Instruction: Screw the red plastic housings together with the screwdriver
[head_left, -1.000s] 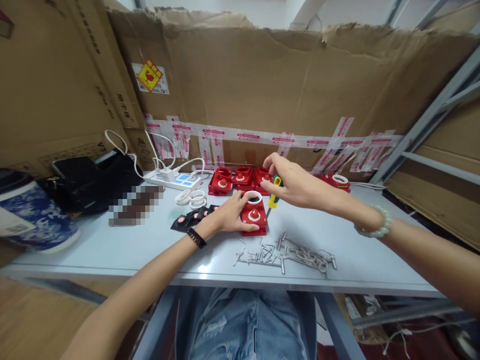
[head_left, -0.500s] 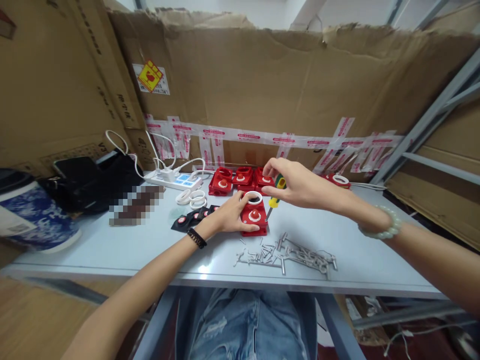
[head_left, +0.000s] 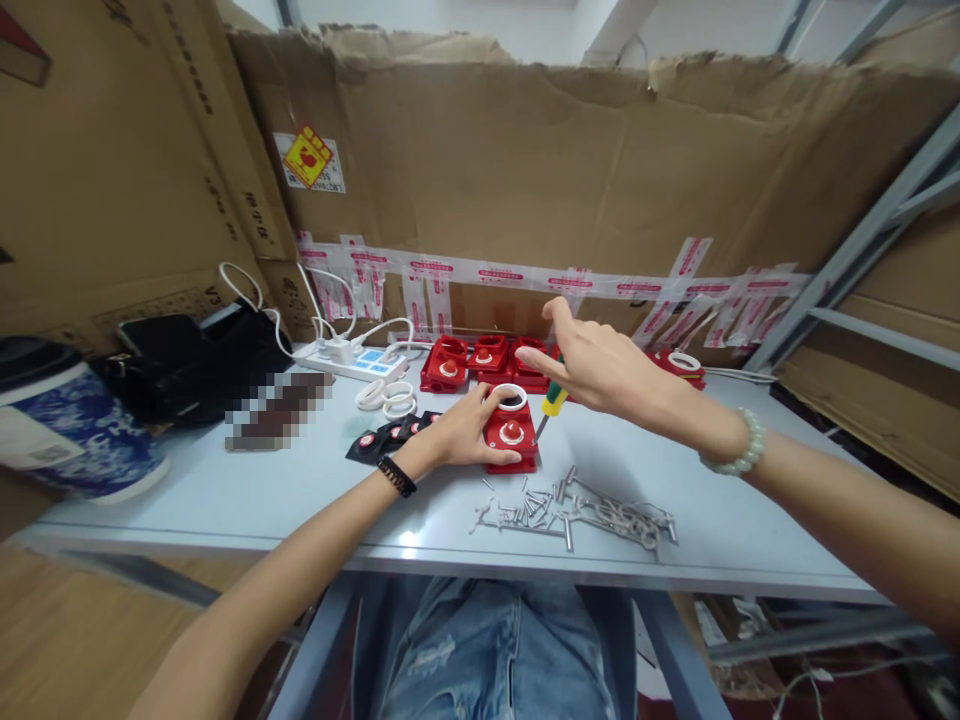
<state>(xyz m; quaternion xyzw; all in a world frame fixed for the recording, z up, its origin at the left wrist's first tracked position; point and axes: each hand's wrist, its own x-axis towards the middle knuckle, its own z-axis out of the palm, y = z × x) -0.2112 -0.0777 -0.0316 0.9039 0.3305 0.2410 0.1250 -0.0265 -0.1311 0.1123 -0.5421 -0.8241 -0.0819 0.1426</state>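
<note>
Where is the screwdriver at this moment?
In the head view, the screwdriver is just right of centre, at the right hand, its tip at the right edge of the red case that the left hand holds.

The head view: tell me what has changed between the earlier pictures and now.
The right hand has risen slightly, its thumb and index finger lifted beside the screwdriver; whether its grip has let go is unclear. The screwdriver's tip stays by the right edge of the red housing. The left hand still steadies that housing; the loose screws and white rings stay put.
</note>
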